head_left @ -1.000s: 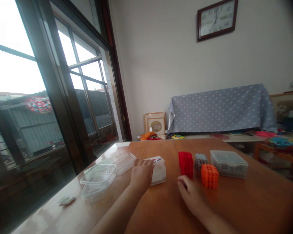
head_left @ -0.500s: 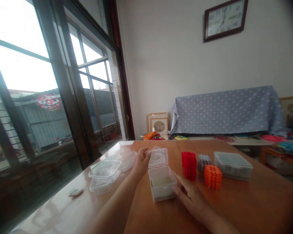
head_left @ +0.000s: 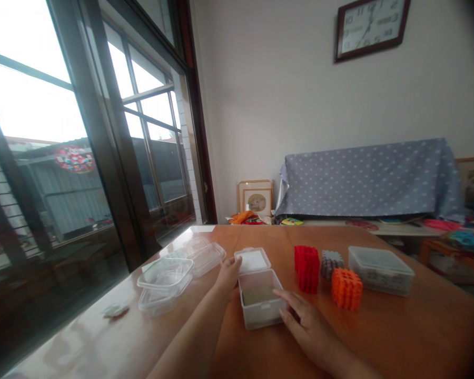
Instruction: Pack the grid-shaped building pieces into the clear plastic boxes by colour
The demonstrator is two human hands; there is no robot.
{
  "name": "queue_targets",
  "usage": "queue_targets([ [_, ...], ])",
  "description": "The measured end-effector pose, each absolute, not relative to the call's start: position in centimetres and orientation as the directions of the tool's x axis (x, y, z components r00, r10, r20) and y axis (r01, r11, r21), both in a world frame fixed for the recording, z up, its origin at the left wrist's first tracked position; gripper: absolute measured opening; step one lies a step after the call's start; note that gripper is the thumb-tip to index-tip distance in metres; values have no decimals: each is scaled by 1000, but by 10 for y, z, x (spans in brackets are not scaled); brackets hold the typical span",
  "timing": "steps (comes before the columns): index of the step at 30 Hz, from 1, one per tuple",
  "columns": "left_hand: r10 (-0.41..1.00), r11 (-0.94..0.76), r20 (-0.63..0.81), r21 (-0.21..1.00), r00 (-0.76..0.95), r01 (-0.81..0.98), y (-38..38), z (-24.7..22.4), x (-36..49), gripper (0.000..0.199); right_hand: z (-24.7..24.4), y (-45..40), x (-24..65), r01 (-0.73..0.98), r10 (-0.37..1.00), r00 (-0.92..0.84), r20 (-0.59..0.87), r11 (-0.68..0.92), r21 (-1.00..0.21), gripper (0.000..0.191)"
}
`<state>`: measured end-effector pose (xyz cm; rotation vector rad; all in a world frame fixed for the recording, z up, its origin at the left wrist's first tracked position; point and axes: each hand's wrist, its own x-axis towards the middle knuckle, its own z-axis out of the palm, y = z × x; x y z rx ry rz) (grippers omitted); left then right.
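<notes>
Right hand [head_left: 306, 321] pinching open box [head_left: 263, 317], left hand [head_left: 228, 273] at lid [head_left: 256, 261], grip unclear, clock [head_left: 373, 29] bearing "10", "11"

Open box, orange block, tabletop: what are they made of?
Open box: likely plastic, frosted finish; the walls look milky and translucent.
Orange block: plastic or foam, can't tell which; even, saturated colour with no clear gloss.
Tabletop: wood or wood-look surface, glossy; warm brown, bright reflections on its left side.
</notes>
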<state>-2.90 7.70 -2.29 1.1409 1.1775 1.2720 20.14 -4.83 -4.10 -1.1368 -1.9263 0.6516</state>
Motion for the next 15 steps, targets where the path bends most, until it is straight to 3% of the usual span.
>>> queue_targets([
  [9,996,44,-48,998,-74,-54,47,-16,-35,67,-34,-52,199,456,882,-253,399,472,-755,36],
  [12,990,-39,42,999,-133,25,40,-14,-34,64,-33,-55,199,461,881,-246,403,472,-751,40],
  [15,939,-194,227,970,-257,147,38,-5,-32,56,-33,-57,199,465,891,-226,395,455,-760,45],
])
